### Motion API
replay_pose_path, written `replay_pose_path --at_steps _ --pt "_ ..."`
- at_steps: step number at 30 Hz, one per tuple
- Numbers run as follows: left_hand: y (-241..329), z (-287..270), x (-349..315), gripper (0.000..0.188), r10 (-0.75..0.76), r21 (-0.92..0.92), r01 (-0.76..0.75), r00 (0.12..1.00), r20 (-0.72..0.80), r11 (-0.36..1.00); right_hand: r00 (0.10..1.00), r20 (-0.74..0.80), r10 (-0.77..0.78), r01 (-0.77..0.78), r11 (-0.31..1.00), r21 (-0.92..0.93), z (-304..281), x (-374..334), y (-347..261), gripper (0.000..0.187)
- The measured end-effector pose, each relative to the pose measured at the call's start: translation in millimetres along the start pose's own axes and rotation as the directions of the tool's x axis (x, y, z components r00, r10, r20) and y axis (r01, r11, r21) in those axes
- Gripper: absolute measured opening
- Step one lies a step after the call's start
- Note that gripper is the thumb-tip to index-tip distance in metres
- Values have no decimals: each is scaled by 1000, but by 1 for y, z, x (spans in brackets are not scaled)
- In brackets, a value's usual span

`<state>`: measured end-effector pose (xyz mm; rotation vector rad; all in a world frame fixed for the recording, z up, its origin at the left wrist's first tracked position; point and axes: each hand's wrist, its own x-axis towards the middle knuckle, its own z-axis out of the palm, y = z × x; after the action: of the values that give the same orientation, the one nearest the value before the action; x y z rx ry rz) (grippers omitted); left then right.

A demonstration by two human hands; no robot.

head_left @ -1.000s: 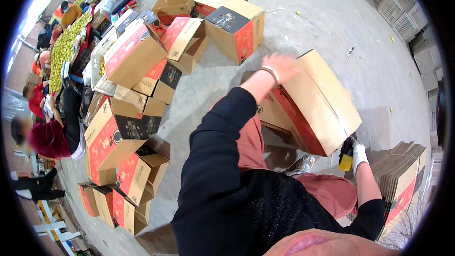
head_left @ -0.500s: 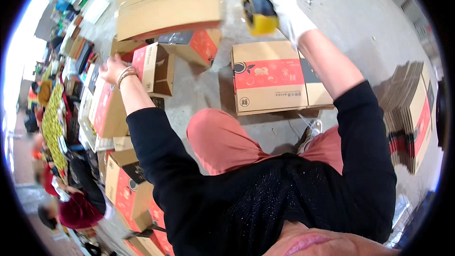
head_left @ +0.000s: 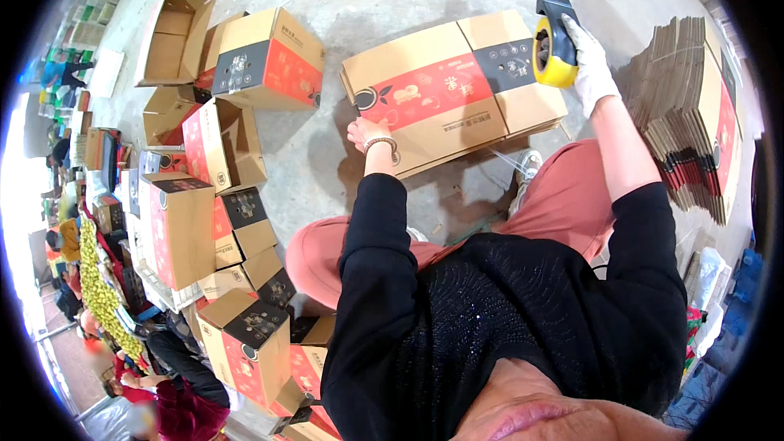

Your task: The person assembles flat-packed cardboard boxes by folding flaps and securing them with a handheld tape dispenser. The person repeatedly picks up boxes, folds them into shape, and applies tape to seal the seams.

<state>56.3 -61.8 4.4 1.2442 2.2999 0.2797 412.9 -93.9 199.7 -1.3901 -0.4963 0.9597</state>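
Note:
My bare left hand [head_left: 371, 134], with bracelets at its wrist, is at the near left edge of a low stack of flattened cardboard boxes [head_left: 433, 86]. Its fingers close on the edge of the top one, which is brown with a red band and a dark panel. In a white glove, my right hand [head_left: 594, 69] grips a tape dispenser [head_left: 558, 41] with a dark body and a yellow roll. The dispenser is held up by the right end of that stack, apart from my left hand.
Folded-out boxes, among them a closed one [head_left: 269, 61] and an open one [head_left: 175, 37], crowd the left side. A tall bundle of flattened boxes [head_left: 678, 106] stands at the right. Several people, including one in a dark red top [head_left: 192, 404], are among goods at far left.
My left hand has moved from the boxes at left to the flat stack. My right hand has carried the tape dispenser rightward. The large box in front now rests among the left boxes; the view has shifted.

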Motion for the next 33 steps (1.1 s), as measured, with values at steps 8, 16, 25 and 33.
replay_pose_path --at_steps 8,16,25,33 --pt "-1 18 0 68 -180 73 165 931 318 984 990 99 -101 99 995 26 -32 9 -9 40" --pt "58 27 -26 84 -204 -28 208 972 117 978 992 -59 -110 118 982 146 -76 24 -9 33" --pt "30 71 66 43 286 -800 196 864 415 567 963 -177 -204 222 971 86 -86 45 -5 42" --pt "83 -139 -19 35 708 -943 -220 706 23 250 709 -495 -502 188 812 -553 -174 84 2 68"
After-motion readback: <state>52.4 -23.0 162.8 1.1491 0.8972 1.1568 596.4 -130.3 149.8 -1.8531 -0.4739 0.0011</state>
